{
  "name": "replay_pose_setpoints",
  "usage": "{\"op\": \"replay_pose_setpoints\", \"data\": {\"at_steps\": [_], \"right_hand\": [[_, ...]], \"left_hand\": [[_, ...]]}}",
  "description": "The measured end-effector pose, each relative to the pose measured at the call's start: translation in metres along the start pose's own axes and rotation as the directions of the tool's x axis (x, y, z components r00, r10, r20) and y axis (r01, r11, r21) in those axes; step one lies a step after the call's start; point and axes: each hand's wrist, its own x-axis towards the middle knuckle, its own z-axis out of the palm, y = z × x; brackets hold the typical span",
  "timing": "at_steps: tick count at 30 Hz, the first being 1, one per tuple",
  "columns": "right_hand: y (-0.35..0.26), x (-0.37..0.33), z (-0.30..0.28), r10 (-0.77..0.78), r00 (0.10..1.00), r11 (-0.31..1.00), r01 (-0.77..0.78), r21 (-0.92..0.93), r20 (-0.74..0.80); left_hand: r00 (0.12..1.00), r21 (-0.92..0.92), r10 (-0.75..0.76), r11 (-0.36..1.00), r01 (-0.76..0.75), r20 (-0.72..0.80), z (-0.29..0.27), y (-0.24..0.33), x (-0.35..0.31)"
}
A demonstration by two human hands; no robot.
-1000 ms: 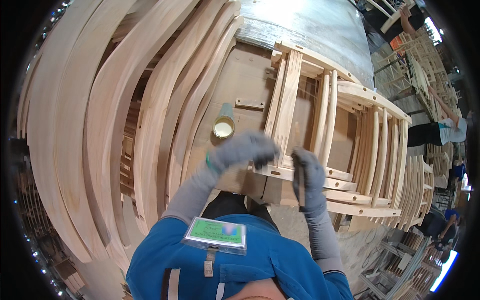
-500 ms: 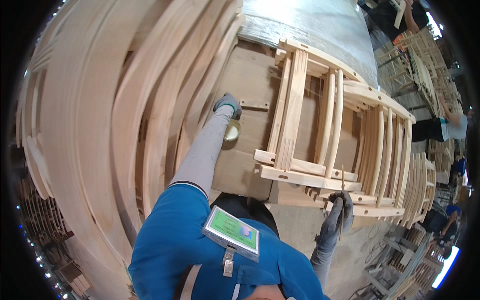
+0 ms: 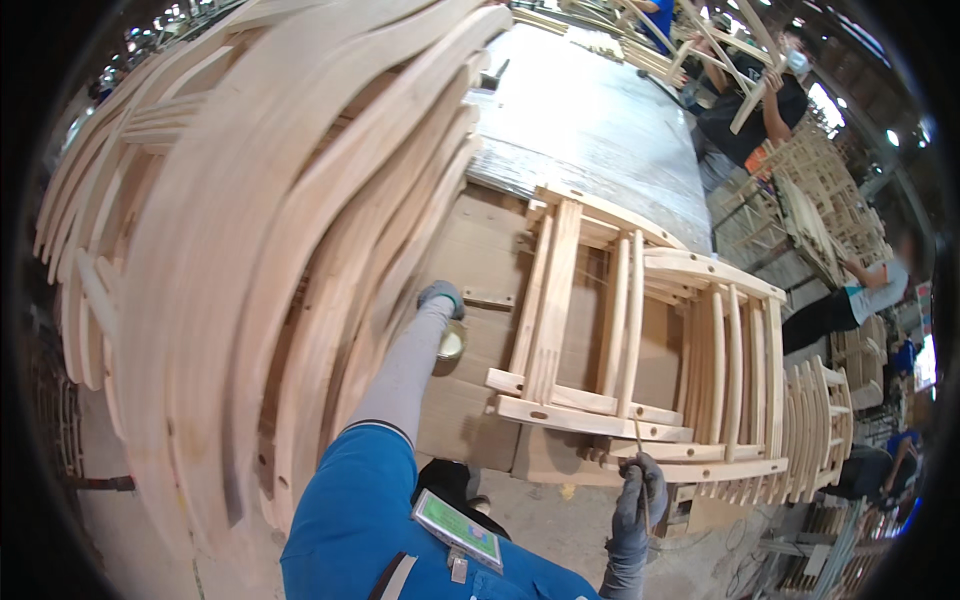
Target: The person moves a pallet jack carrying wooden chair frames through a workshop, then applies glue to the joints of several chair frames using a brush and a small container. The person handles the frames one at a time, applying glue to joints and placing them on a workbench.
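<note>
My left hand (image 3: 441, 297), in a grey glove, reaches forward beside the stacked curved boards (image 3: 345, 230). It looks closed, but its fingertips are hidden and I cannot make out what they grip. Close below the wrist is a small round cup (image 3: 451, 343) with pale contents, partly covered by my sleeve. My gloved right hand (image 3: 638, 495) is closed round a thin stick (image 3: 640, 440), which points up at the near rail of a wooden frame (image 3: 590, 425). Several such frames, with slats and drilled holes, stand together on the cardboard-covered surface (image 3: 470, 400).
A small wooden strip with holes (image 3: 492, 300) lies on the cardboard, right of my left hand. Beyond is a plastic-wrapped surface (image 3: 590, 110). More slatted frames (image 3: 820, 410) stand at the right. One person (image 3: 745, 110) handles wooden parts at the far right; another (image 3: 870, 300) stands nearer.
The view has tilted up, so the scene sits lower and more of the far area shows. My left hand stays beside the cup. The stick in my right hand has shifted slightly toward me.
</note>
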Motion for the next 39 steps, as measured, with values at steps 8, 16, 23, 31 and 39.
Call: {"op": "replay_pose_setpoints", "data": {"at_steps": [8,16,23,31,39], "right_hand": [[0.017,-0.025,0.003,0.05,0.999,0.998,-0.051,-0.034,-0.017],[-0.027,-0.02,-0.009,0.015,0.998,0.999,-0.012,0.044,-0.066],[-0.055,-0.053,-0.035,-0.162,0.966,0.982,0.178,0.062,-0.2],[-0.077,-0.15,-0.078,0.084,0.978,0.848,0.03,0.529,-0.19],[-0.106,-0.225,-0.148,-0.023,0.978,0.762,0.152,0.63,-0.209]], "left_hand": [[0.908,0.011,0.354,0.931,-0.365,0.226,0.006,-0.027,0.032],[0.965,-0.983,0.263,0.173,-0.057,-0.009,0.039,-0.078,0.005],[0.845,-0.874,0.414,-0.47,-0.121,-0.339,0.009,-0.082,-0.1],[0.562,-0.639,0.477,-0.759,-0.124,-0.675,0.043,-0.068,-0.332],[0.583,-0.497,0.674,-0.734,0.462,-0.454,0.101,-0.106,-0.551]]}}
